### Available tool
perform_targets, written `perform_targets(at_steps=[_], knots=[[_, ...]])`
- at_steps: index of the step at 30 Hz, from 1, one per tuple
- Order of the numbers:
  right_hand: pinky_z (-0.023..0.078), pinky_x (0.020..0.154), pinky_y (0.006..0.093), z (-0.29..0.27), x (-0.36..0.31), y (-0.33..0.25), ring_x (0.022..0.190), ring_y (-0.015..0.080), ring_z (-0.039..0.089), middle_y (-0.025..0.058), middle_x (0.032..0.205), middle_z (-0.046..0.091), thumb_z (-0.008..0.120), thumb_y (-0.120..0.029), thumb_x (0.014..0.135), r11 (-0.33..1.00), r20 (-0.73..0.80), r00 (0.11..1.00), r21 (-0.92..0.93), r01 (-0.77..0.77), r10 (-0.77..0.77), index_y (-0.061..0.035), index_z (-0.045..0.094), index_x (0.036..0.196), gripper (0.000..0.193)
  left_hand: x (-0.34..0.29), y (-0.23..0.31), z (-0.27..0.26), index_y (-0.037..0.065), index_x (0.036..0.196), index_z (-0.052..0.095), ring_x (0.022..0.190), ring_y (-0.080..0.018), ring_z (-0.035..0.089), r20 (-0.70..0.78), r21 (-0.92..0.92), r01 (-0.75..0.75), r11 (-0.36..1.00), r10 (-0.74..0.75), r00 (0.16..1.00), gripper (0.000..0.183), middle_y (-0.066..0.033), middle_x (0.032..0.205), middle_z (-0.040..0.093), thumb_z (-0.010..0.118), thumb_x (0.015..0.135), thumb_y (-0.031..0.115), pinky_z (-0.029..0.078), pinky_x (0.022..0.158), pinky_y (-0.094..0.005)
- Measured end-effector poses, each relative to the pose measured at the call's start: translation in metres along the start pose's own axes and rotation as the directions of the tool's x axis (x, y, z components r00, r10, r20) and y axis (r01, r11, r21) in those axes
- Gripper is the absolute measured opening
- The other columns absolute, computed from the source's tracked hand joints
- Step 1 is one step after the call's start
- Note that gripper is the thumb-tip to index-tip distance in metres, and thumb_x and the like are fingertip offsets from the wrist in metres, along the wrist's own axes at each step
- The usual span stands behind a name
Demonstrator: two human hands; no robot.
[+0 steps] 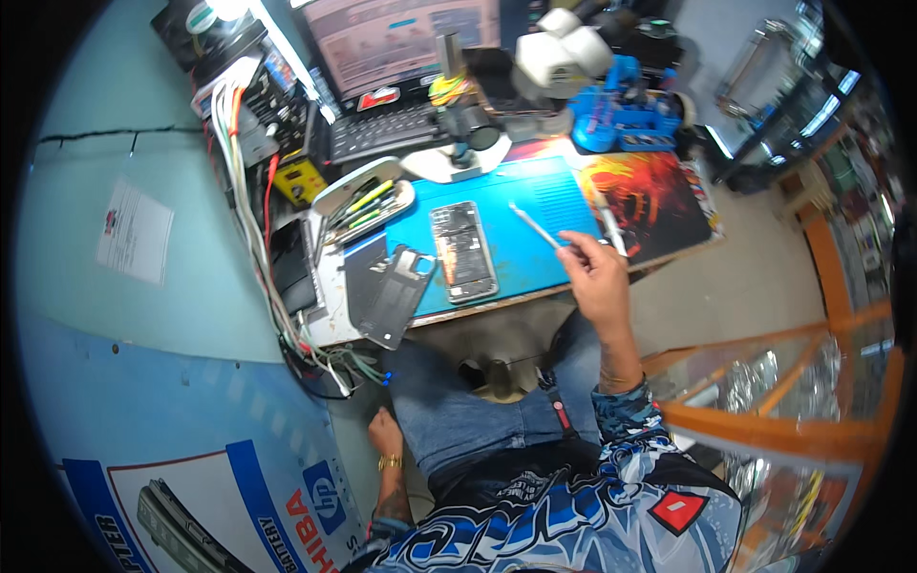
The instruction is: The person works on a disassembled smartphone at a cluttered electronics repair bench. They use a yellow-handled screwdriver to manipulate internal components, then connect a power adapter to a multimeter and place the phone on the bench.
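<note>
Over the right part of the blue repair mat, my right hand pinches a thin silver rod-like tool between thumb and fingers. Its far end points up and left, toward the phone. An opened smartphone lies on the mat with its inner parts and battery exposed, apart from both hands. To its left a dark phone back cover lies aslant, overhanging the near table edge. My left hand is low beside my left thigh, fingers curled in; whether anything is inside them is hidden.
A tray of pens and tools stands left of the mat. Behind are a laptop, a white microscope and a blue tool holder. A white pen-like tool lies right. Cables hang at the left.
</note>
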State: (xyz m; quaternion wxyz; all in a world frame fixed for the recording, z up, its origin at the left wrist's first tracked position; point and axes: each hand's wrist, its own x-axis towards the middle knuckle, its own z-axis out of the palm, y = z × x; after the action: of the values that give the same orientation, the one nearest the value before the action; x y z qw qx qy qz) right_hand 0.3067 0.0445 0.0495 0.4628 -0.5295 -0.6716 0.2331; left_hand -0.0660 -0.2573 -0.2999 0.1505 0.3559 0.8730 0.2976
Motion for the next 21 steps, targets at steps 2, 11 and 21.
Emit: perform_targets(at_steps=[2,11,21], knots=[[0.055,0.067,0.0321,-0.008,-0.014,-0.001,0.075,0.0222,0.072,0.0155,0.086,0.074,0.074,-0.012,0.092,0.999,-0.021,1.0,0.042,-0.007,0.008,-0.0015,0.073,0.113,0.024,-0.024,0.081,-0.063,-0.005,0.091,0.069,0.057,-0.0235,0.056,0.107,-0.056,-0.028,0.998,0.034,0.994,0.039,-0.0141,0.074,0.068,0.048,0.107,0.024,0.043,0.055,-0.0447],[0.055,0.069,0.0306,-0.033,-0.037,-0.016,0.075,0.0188,0.072,0.0149,0.084,0.074,0.074,-0.011,0.092,0.99,-0.19,0.981,0.142,-0.001,0.028,0.0012,0.072,0.112,0.024,-0.019,0.368,-0.18,0.0,0.13,0.062,0.076,-0.0132,0.062,-0.041,-0.689,-0.569,0.448,0.76,0.648,0.03,-0.0102,0.096,0.067,0.043,0.11,0.012,0.048,0.063,-0.0259],[0.051,0.06,0.0276,-0.088,-0.057,-0.003,0.061,0.012,0.065,0.0081,0.07,0.071,0.068,-0.016,0.096,0.977,-0.041,0.985,0.134,-0.164,0.17,0.0025,0.074,0.093,0.02,0.056,0.364,-0.163,-0.001,0.121,0.067,0.083,-0.0248,0.071,0.154,-0.205,-0.632,0.747,0.663,0.733,0.027,-0.0142,0.106,0.073,0.062,0.101,0.015,0.056,0.074,-0.0378]])
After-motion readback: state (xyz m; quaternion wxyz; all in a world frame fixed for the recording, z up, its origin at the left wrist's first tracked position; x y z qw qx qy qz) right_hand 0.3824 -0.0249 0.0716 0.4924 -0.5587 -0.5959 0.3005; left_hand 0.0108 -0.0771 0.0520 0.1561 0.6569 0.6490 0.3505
